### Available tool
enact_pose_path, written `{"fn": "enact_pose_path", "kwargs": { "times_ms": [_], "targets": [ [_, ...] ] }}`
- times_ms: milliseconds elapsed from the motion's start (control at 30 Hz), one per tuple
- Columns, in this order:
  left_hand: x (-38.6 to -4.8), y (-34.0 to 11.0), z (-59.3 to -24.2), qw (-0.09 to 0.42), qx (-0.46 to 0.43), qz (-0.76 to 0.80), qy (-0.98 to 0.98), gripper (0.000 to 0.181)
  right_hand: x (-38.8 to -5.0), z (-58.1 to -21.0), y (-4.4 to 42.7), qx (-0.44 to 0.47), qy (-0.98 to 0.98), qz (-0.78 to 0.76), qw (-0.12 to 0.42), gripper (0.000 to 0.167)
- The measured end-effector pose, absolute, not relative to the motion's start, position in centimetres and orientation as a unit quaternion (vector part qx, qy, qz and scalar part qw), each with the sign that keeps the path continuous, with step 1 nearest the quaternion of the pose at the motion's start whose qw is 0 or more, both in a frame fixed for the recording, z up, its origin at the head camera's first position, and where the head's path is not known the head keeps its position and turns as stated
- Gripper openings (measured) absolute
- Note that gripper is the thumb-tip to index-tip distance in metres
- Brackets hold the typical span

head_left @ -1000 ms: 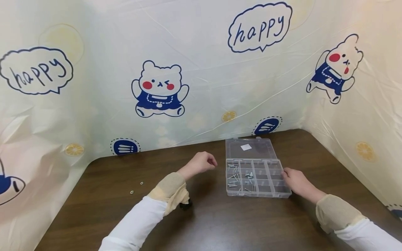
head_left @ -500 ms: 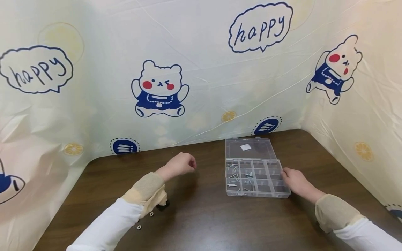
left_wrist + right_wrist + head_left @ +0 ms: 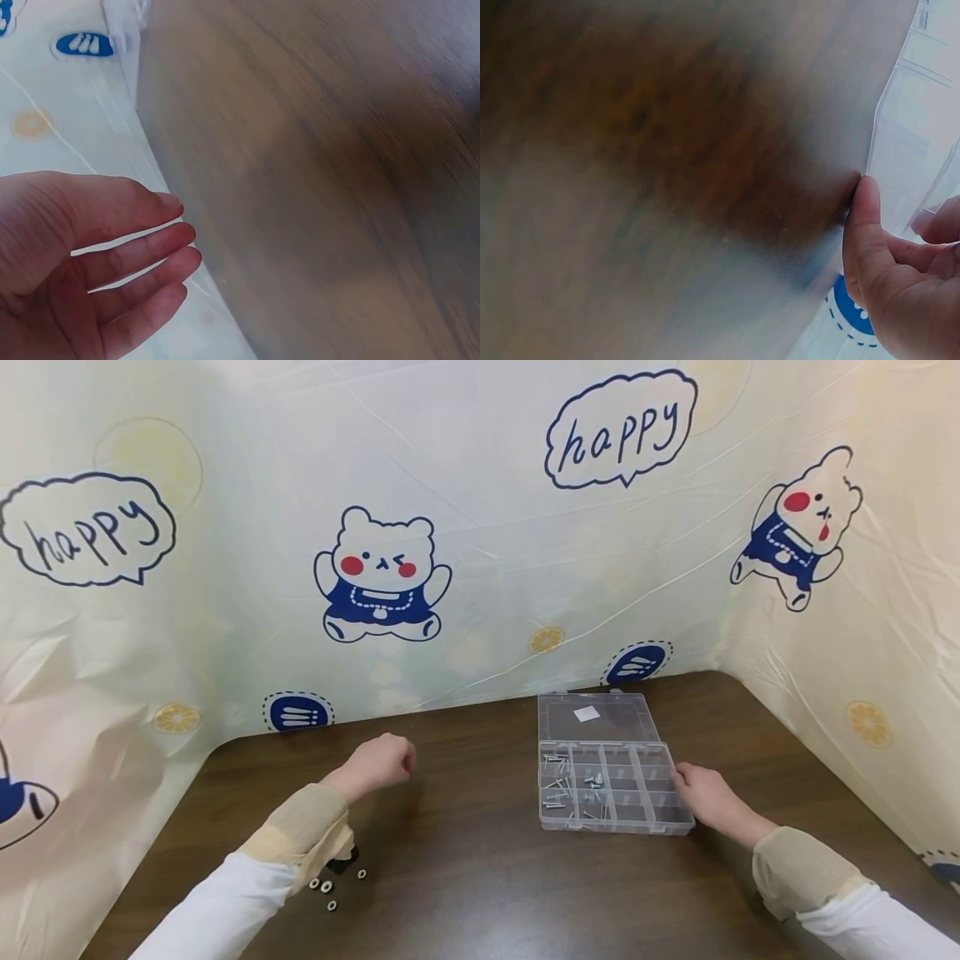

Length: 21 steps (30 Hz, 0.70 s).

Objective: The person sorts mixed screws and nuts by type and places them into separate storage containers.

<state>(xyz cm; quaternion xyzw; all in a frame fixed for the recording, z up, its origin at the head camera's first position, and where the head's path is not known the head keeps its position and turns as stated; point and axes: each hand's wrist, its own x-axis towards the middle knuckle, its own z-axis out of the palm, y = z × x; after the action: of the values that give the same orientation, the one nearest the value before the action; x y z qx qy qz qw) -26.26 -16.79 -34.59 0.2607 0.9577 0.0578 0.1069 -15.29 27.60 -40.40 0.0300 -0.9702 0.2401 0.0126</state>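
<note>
In the head view my left hand (image 3: 377, 762) hovers over the left-middle of the table, well apart from the box. The left wrist view shows its fingers (image 3: 142, 251) loosely bent with nothing held. Several small pale rings (image 3: 326, 887), like washers or nuts, lie on the table beside the left wrist. A clear plastic compartment box (image 3: 633, 785) rests at right centre, its lid (image 3: 618, 714) folded back. Loose screws (image 3: 555, 783) fill parts of its left compartments. My right hand (image 3: 711, 795) pinches the box's right edge, seen closer in the right wrist view.
Brown wood table (image 3: 480, 893) spans the area below both hands. A patterned plastic sheet (image 3: 495, 552) hangs behind and at both sides of it. A small black object (image 3: 343, 860) shows under the left cuff. A white label (image 3: 587, 714) lies on the lid.
My left hand has moved leftward, away from the box. Several rings have come into view below its sleeve, while the forearm now covers the spot where two were visible. The right hand stays put.
</note>
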Motion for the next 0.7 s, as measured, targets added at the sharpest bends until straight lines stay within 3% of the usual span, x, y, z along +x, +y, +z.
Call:
{"fn": "enact_pose_path", "kwargs": {
  "times_ms": [267,700],
  "targets": [
    [-26.9,-20.4,-35.4,0.105,0.232,0.049,0.966,0.009,-15.3,-40.4,27.5,0.028,-0.97,0.243,0.009,0.022],
    [-27.2,-24.3,-36.9,0.152,0.184,0.065,0.969,0.015,-15.2,-40.3,27.5,0.033,-0.969,0.243,0.014,0.021]
  ]
}}
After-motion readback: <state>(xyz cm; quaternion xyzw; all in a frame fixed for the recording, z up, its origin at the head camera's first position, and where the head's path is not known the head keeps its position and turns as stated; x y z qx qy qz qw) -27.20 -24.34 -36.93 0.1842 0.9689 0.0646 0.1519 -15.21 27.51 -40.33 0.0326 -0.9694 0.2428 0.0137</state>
